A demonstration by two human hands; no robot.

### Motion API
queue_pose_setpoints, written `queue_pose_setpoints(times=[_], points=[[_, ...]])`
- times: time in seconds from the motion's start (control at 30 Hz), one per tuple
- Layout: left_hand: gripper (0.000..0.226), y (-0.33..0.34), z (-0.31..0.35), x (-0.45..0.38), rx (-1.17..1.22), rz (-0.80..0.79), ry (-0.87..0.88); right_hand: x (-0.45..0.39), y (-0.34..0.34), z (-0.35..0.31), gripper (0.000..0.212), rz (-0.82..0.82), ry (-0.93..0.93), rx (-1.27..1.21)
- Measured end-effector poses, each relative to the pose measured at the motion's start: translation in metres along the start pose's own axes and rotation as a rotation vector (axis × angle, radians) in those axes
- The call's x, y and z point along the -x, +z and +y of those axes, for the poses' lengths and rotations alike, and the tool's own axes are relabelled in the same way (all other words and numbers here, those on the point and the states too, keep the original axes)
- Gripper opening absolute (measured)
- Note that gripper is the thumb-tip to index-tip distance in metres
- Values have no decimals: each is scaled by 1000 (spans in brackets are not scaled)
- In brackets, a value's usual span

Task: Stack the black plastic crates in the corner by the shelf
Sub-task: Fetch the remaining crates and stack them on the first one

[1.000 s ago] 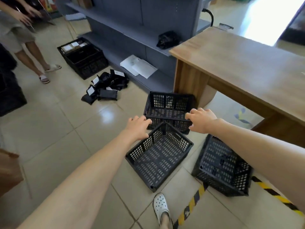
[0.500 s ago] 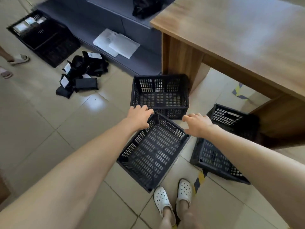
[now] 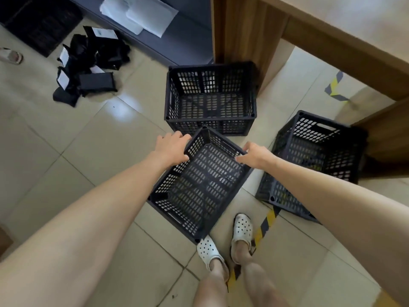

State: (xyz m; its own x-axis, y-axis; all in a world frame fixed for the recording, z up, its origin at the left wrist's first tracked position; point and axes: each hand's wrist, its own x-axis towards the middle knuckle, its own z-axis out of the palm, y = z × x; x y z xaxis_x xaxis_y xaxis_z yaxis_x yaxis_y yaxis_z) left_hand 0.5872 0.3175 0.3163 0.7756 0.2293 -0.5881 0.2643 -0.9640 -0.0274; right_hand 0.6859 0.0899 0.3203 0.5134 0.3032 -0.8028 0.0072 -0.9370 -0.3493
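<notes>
Crates, black perforated plastic, three on the tiled floor: near crate (image 3: 199, 185) at the feet, corner crate (image 3: 210, 98) against the shelf (image 3: 177, 41) and bench (image 3: 250, 29), side crate (image 3: 314, 160) tilted at right. Left hand (image 3: 171, 149) and right hand (image 3: 254, 155) curl over the near crate's opposite rims. Likely light and rigid; best held by the rims.

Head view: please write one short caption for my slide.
Both hands, left hand and right hand, grip the nearest black crate's rim.
</notes>
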Motion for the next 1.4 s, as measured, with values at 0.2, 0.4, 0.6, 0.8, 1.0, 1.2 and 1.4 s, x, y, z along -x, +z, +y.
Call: queue_pose_setpoints(times=[0.2,0.4,0.6,0.8,1.0,1.2,1.4], points=[[69,50,-2,-31,-2,-51,19,-33,42,38,57,-3,120,-12],[72,120,-42,-47,-54,-109,7,-58,116,66,53,26,214,52],[80,193,-65,-70,71,-145,-4,-85,193,86,56,61,265,46],[102,266,-79,-100,135,-197,-72,-123,254,106,65,47,345,-6],[112,314,-108,-158,373,-201,-171,-179,295,123,68,130,394,-325],[82,324,-98,-194,744,-41,-277,-213,291,138,31,383,404,-407],[66,302,-100,-184,638,-114,-303,-203,272,132,38,257,479,-300]])
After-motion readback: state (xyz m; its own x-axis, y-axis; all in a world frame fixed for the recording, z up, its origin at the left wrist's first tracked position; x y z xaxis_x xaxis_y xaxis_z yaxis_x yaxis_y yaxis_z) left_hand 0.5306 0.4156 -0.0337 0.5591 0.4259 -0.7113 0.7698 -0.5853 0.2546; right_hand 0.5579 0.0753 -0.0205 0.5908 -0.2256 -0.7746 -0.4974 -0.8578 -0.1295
